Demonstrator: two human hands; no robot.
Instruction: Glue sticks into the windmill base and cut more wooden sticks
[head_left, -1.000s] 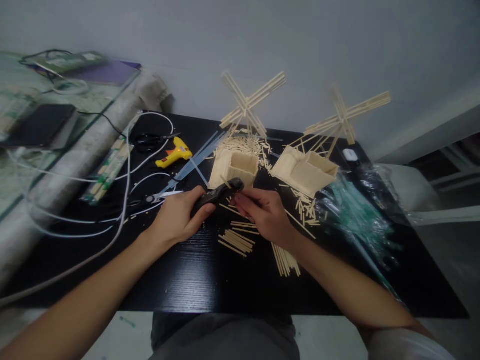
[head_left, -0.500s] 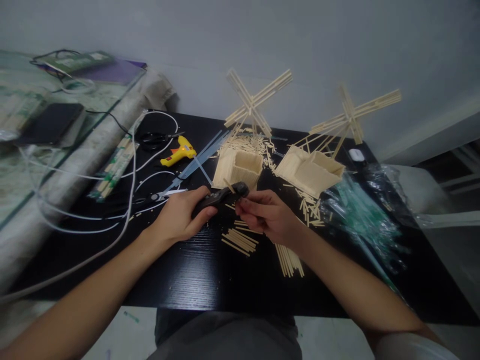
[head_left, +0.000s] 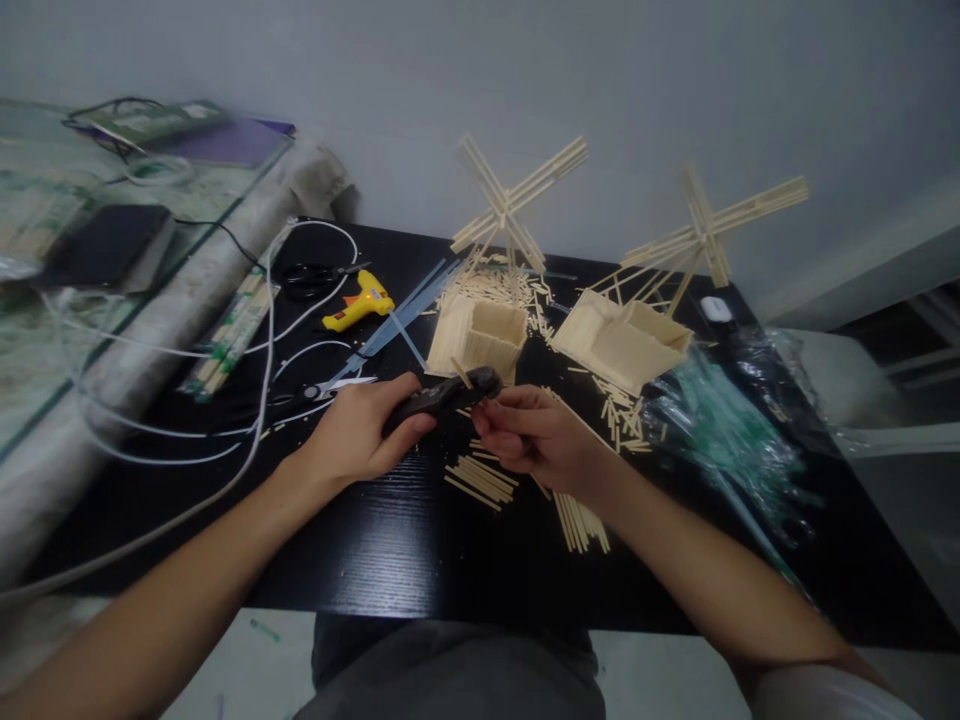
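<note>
My left hand is closed around a black hand tool that looks like pliers or cutters, its head pointing right. A short piece of thin wooden stick stands up at the tool's jaws. Close against the head, my right hand pinches with thumb and fingers; a long pale stick seems to run back from this grip along the hand. Below the hands lie a small row of cut sticks and a bundle of longer sticks. Just behind stands a wooden stick windmill model.
A second windmill model stands to the right, near plastic wrapping. On the left are a yellow glue gun, blue-grey strips, scissors, white cables and packed sticks. Cut bits litter the black table.
Both hands stay at nearly the same spot with the tool between them. A long stick now shows beside my right hand. The view has shifted very slightly.
</note>
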